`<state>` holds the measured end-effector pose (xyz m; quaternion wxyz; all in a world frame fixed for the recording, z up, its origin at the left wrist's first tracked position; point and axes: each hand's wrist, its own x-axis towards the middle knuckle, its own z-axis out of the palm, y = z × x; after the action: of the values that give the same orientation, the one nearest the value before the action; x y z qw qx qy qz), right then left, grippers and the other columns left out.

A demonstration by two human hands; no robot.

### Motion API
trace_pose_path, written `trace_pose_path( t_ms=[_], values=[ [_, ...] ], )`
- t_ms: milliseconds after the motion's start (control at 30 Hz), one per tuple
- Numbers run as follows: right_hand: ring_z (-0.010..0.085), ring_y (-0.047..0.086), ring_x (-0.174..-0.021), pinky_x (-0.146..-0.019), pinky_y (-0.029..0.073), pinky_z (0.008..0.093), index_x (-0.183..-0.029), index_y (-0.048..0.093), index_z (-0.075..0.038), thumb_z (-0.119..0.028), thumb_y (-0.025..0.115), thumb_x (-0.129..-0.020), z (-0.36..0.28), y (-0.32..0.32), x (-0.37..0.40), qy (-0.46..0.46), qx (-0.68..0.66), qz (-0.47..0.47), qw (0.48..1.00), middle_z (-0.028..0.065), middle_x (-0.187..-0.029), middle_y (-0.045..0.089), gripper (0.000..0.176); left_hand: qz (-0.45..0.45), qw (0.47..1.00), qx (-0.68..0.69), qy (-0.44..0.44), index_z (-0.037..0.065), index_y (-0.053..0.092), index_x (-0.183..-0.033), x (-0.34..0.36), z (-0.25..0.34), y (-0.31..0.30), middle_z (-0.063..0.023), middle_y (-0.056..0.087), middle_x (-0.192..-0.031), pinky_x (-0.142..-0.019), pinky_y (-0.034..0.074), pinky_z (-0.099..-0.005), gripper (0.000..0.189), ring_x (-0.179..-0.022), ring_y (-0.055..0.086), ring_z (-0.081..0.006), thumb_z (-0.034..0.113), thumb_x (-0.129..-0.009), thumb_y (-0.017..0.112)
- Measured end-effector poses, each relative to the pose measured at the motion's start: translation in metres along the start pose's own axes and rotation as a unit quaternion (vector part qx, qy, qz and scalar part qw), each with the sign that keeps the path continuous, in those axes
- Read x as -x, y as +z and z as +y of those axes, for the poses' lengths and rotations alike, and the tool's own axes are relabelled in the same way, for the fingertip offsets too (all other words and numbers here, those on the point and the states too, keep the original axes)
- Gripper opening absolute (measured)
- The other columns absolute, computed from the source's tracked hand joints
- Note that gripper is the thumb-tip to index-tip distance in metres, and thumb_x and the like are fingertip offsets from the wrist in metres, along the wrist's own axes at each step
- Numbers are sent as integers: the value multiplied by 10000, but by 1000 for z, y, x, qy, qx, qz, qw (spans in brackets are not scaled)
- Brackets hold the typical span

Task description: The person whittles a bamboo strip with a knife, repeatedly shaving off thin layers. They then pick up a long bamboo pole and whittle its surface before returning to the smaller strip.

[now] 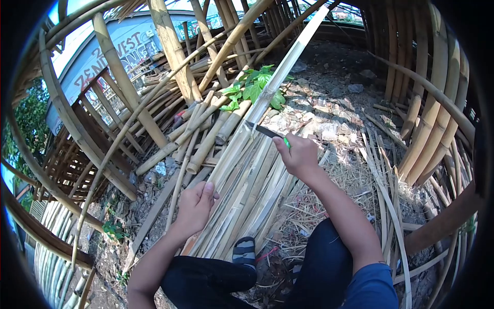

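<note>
Outdoors, bare stony ground (334,77) is ringed by bamboo: thick bamboo poles (170,46) lean and lie well beyond both hands, and behind them stands a painted wall (128,46) with red lettering.

The right hand (298,154) is closed in a fist round the green handle of a knife (265,131). The dark blade sticks out past the thumb side and meets the edge of a long pale bamboo slat (288,62). From the blade the slat runs away from the person, slanting upward.

The left hand (194,206) sits nearer the body, at the slat's lower stretch. Its fingers are curled and its thumb is raised on top. The fingertips are hidden under the hand, so it seems to grip the slat, though that is not certain.

Between the two hands and under the slat lies a pile of split strips (257,190), laid roughly parallel. A striped shoe (244,251) rests on the near end of the pile, just below the left hand.

Beyond the right hand's knuckles a leafy plant (254,87) grows beside the slat. On the outer side of the right forearm, dry straw (350,180) covers the ground. Further out, thin curved strips (386,206) bend toward the person.
</note>
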<state>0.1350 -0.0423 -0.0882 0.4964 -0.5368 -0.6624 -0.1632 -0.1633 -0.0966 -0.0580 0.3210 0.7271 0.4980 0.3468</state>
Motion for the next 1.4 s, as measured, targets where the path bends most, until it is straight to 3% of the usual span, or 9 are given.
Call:
trace_pose_path(
  t_ms=[167,267,367,467,533,600,1200,1333,1400],
  values=[
    [393,575,-532,-556,458,480,-613,516,-20,-468,495,-1000,-28,11,4,162,-269,-184,932,182,-539,537,593,30,1000,-4,5,-1,638,-853,-1,-1,-1,34,475,-578,-505,361,-262,447,-522,429,-63,356,-1060,466],
    [368,585,-524,-523,463,465,-664,506,-21,-435,520,-991,-40,12,14,-5,-115,-111,987,165,-551,542,528,15,999,-37,30,-3,651,-820,-1,3,2,11,497,-565,-513,378,-281,458,-529,452,-74,361,-1048,490],
    [294,602,-502,-440,465,398,-734,503,-61,-464,574,-959,-37,15,14,-194,-48,-23,980,93,-552,529,468,-22,997,-72,9,-35,668,-814,3,11,4,-170,629,-644,-626,484,-409,495,-607,632,-285,369,-1034,485],
    [277,592,-481,-424,458,382,-723,496,-69,-505,570,-953,-7,18,6,-182,7,41,982,82,-544,513,498,-5,996,-79,37,-7,662,-787,8,8,7,-50,522,-549,-531,409,-324,458,-523,495,-121,342,-1039,503],
    [259,581,-464,-402,444,367,-706,494,-73,-536,561,-948,10,14,0,-178,42,56,982,73,-539,503,527,-11,995,-89,36,-8,662,-787,9,11,7,-62,520,-542,-536,417,-339,465,-518,501,-134,344,-1041,494],
    [245,569,-449,-392,437,355,-677,493,-82,-554,544,-951,26,8,-2,-211,85,66,972,67,-536,498,548,-23,994,-106,27,-36,669,-785,10,13,9,-189,592,-584,-594,477,-429,513,-556,613,-321,378,-1029,492],
    [209,485,-375,-367,408,335,-592,452,-113,-671,569,-871,69,-13,6,-243,230,83,939,47,-476,440,635,-61,996,-59,-7,-13,583,-762,21,-2,-8,0,507,-565,-494,393,-260,435,-512,460,-59,303,-1050,500],
    [227,471,-382,-398,396,355,-576,476,-100,-634,526,-928,43,3,17,-97,110,46,988,88,-493,503,642,-46,996,-74,-32,-37,633,-781,13,-14,-8,-60,524,-535,-528,415,-330,464,-513,507,-141,314,-1048,487],
    [243,470,-417,-468,397,379,-561,487,-67,-574,471,-986,36,8,17,232,-312,-240,889,115,-504,521,662,-20,998,-47,-30,-37,635,-778,11,-17,-7,-42,484,-521,-514,386,-320,461,-502,454,-122,305,-1050,487]
  ],
)
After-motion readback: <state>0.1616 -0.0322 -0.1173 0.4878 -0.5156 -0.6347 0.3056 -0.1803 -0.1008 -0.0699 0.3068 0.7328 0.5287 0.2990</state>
